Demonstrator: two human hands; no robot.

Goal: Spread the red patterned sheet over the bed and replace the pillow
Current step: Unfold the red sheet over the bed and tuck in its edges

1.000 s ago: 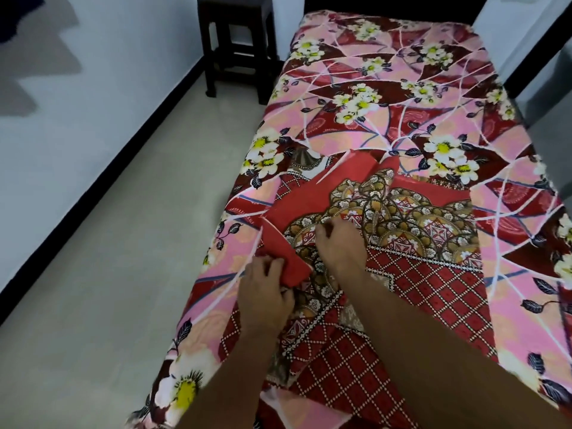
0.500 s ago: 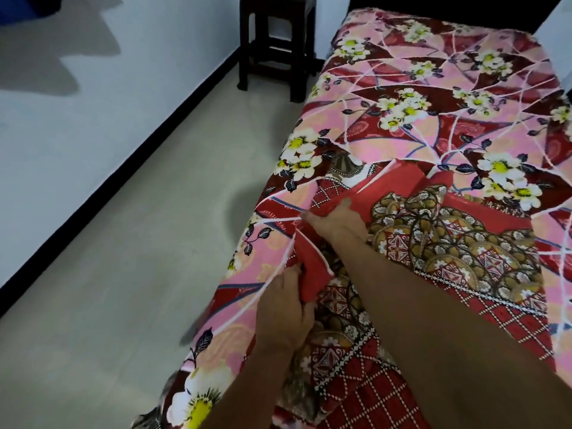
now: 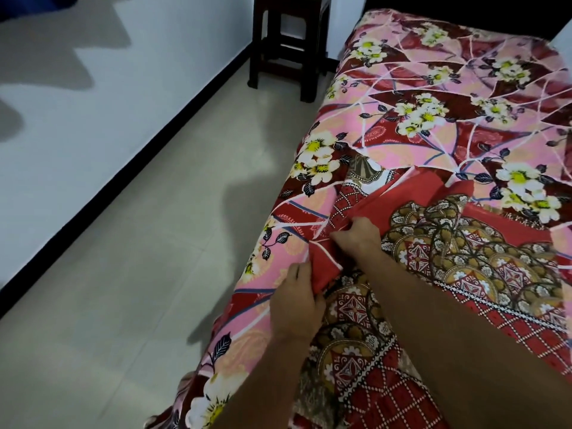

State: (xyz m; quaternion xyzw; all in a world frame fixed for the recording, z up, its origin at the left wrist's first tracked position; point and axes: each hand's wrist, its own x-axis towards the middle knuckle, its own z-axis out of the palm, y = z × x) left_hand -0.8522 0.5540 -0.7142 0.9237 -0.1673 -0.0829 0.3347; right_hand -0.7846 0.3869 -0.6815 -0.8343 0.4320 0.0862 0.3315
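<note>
A dark stool [image 3: 291, 41] stood on the floor by the far corner of the pink floral bed [image 3: 464, 66]. The left hand [image 3: 295, 305], back upward, pinched a fold in the plain red border of the red patterned sheet [image 3: 464, 274]. Just beyond it, the right hand [image 3: 356, 239], its forearm reaching in from the right, curled its fingers round the same border. The sheet lay partly folded on the bed's near part.

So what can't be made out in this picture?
Head view only.
- Pillow: none in frame.
- Right hand: tips of its fingers buried in a fold of the red patterned cloth sheet.
- Left hand: fingers tucked behind the same fold.
- Dark wooden stool: top cut off by the upper edge.
- Pink floral bedcover: right side cut off by the frame edge.
</note>
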